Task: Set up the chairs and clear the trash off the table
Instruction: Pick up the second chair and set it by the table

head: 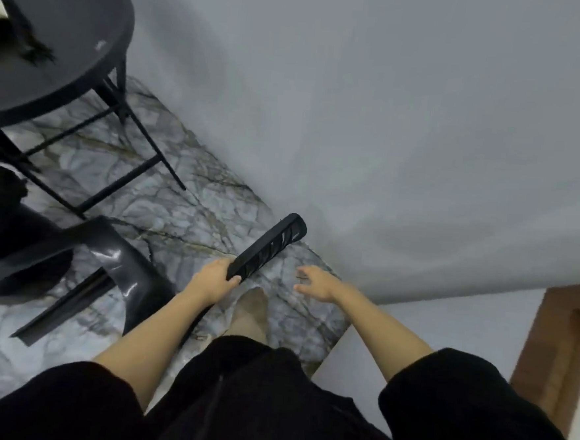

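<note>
A: What is the left hand doing?

B: It is gripping the near end of a black chair back, seen edge-on, with the fingers curled around its slotted top rail. The rail is slanting up and away toward the grey wall.

A: And the right hand?

B: It is hanging free just beside the rail, fingers spread and loose, touching nothing.

A: Where is the other chair?

B: It is lying tipped over on the marble floor to the person's left, glossy black, one leg pointing toward the near left corner of the floor.

A: And the surface?

B: It is round and dark, standing on thin black legs at the far left. Something dark and fringed is lying at its left edge, too blurred to name, and a small pale scrap is sitting near its right edge.

A: Anything else?

B: A foot is showing below the hands, and black sleeves are covering both upper arms.
</note>
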A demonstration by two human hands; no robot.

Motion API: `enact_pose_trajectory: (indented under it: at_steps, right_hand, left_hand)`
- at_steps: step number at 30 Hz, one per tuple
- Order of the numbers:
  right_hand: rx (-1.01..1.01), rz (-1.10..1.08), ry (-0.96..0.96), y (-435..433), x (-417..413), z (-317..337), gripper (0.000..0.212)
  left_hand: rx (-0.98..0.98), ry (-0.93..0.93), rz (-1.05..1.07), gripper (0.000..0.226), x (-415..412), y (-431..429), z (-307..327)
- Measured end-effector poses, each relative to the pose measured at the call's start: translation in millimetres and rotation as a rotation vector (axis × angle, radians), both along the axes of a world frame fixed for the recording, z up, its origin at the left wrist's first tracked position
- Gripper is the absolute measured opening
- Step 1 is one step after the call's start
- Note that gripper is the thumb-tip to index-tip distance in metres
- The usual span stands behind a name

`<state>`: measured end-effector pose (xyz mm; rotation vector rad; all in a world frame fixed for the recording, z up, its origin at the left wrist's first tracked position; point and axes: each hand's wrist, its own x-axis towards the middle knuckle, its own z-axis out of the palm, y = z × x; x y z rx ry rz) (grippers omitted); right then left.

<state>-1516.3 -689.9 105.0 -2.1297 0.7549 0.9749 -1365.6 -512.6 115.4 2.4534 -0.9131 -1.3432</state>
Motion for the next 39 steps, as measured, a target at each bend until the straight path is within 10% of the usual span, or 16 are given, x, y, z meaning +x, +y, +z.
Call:
enact_pose_trajectory:
  at_steps: [19, 39]
  right_hand:
    - [0.155, 0.391, 0.072, -132.7, 131.7, -57.6, 0.065]
    - [0.250, 0.389, -0.204, -196.6, 146.9, -237.0, 0.049]
  left_hand:
    - [0.054, 0.088, 0.536, 0.060, 34.3, -96.3, -46.3]
    - [-0.042, -0.139, 0.329, 0.060, 8.3, -165.6, -250.0]
